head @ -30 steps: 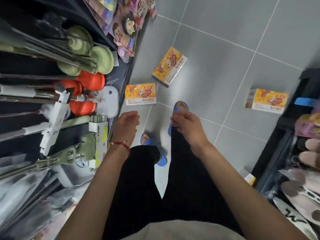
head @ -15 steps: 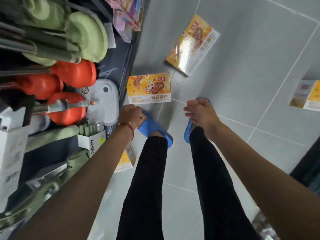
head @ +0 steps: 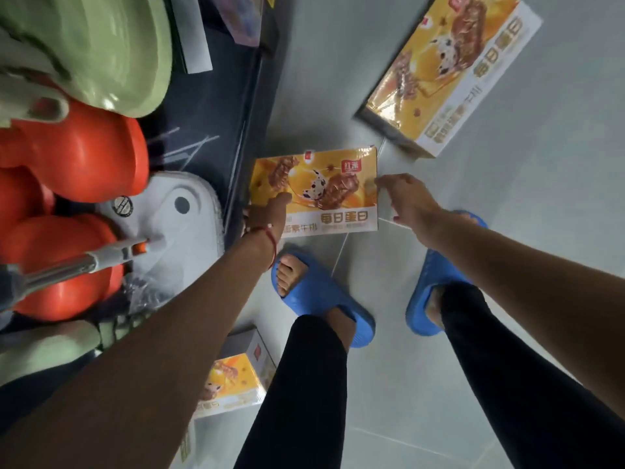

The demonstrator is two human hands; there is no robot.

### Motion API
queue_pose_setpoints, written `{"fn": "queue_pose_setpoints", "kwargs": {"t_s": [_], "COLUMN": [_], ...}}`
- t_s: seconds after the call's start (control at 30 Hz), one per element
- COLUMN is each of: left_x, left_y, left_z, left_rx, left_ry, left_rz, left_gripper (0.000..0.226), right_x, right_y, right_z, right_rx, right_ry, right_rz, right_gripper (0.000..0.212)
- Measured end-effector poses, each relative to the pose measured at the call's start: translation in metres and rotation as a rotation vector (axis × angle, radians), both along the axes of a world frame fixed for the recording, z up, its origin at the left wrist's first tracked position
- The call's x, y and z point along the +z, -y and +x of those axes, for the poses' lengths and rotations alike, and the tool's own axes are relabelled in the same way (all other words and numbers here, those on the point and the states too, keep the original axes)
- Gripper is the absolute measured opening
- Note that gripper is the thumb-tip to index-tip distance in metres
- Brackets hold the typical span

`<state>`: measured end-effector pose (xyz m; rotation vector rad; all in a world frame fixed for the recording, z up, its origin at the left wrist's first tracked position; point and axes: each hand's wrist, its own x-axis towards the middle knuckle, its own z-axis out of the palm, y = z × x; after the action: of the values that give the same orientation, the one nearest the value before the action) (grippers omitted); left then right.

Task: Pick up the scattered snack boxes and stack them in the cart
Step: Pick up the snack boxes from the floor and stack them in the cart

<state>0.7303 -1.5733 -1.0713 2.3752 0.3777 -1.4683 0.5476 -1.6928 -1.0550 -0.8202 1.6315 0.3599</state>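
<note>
Leaned over near box (head: 314, 194), flat on floor (head: 507, 181), printed face up, left edge hard up against shelf base (head: 236, 96), just ahead of blue slippers (head: 321, 299). Took it from 2 sides, likely on account of width: too broad for a 1-hand span.

Left hand (head: 267, 214) clamped on left edge: thumb laid across top face, fingers curled down over the side next to shelf base. Underside contact hidden, so grip depth unknown.

Right hand (head: 406, 198) spread, fingers straight, tips touching right edge near top corner. Pressing inward at most, not wrapped.

Judged as step 1 of the lift: squeeze between both hands, then tip up off the tile. No room for fingers underneath on a flat floor.

Counted 2 more boxes on floor:
- far box (head: 449, 72): ahead to the right, skewed, well apart from near box.
- rear box (head: 233, 384): behind left foot, beside shelf base, partly covered by left forearm.

Saw no cart in view, so 0 stacked as far as visible.

Noted 2 risks: glossy wrap, possible slip under a light pinch; mop heads (head: 74, 157) close beside left arm, easy to knock during the lift.
</note>
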Motion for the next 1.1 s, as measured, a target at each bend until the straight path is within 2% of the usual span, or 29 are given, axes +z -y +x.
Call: {"fn": "queue_pose_setpoints", "kwargs": {"t_s": [0.03, 0.07, 0.13, 0.27, 0.3, 0.4, 0.47, 0.6, 0.7, 0.8, 0.83, 0.93, 1.0, 1.1], "left_x": [-0.020, -0.036, -0.044, -0.033, -0.034, -0.048, -0.042, 0.011, 0.052, 0.112, 0.132, 0.182, 0.212, 0.276], "left_y": [-0.003, -0.005, 0.000, 0.009, 0.008, -0.005, -0.009, -0.002, -0.002, 0.007, 0.010, 0.011, 0.004, 0.002], "left_z": [0.002, 0.005, 0.006, 0.001, 0.000, -0.004, -0.011, -0.033, -0.046, -0.059, -0.063, -0.076, -0.082, -0.095], "left_rx": [0.040, 0.073, 0.070, 0.038, 0.038, 0.039, 0.058, 0.071, 0.120, 0.147, 0.152, 0.197, 0.251, 0.279], "left_ry": [0.006, 0.023, 0.059, 0.148, 0.169, 0.212, 0.219, 0.189, 0.151, 0.159, 0.172, 0.206, 0.213, 0.193], "left_rz": [-0.007, -0.032, -0.099, -0.173, -0.187, -0.219, -0.199, -0.155, -0.164, -0.170, -0.162, -0.178, -0.186, -0.169], "left_gripper": [0.114, 0.111, 0.089, 0.065, 0.070, 0.104, 0.104, 0.112, 0.108, 0.104, 0.106, 0.116, 0.120, 0.098], "right_x": [-0.010, -0.020, -0.038, -0.052, -0.050, -0.053, -0.042, 0.016, 0.059, 0.115, 0.134, 0.198, 0.235, 0.287], "right_y": [0.002, 0.003, 0.002, -0.002, -0.003, -0.012, -0.019, -0.025, -0.024, -0.023, -0.024, -0.029, -0.030, -0.027], "right_z": [0.005, 0.009, 0.014, 0.022, 0.024, 0.014, 0.005, -0.007, -0.019, -0.031, -0.036, -0.043, -0.050, -0.064], "right_rx": [0.007, 0.010, -0.011, -0.125, -0.138, -0.186, -0.243, -0.318, -0.341, -0.367, -0.373, -0.398, -0.435, -0.401], "right_ry": [0.024, 0.050, 0.116, 0.208, 0.220, 0.199, 0.198, 0.140, 0.094, 0.061, 0.043, 0.005, 0.047, 0.103], "right_rz": [0.022, 0.043, 0.058, 0.063, 0.069, 0.043, 0.012, -0.017, -0.023, -0.075, -0.097, -0.164, -0.170, -0.187], "right_gripper": [0.042, 0.041, 0.043, 0.052, 0.060, 0.084, 0.087, 0.086, 0.086, 0.056, 0.052, 0.064, 0.060, 0.049]}}
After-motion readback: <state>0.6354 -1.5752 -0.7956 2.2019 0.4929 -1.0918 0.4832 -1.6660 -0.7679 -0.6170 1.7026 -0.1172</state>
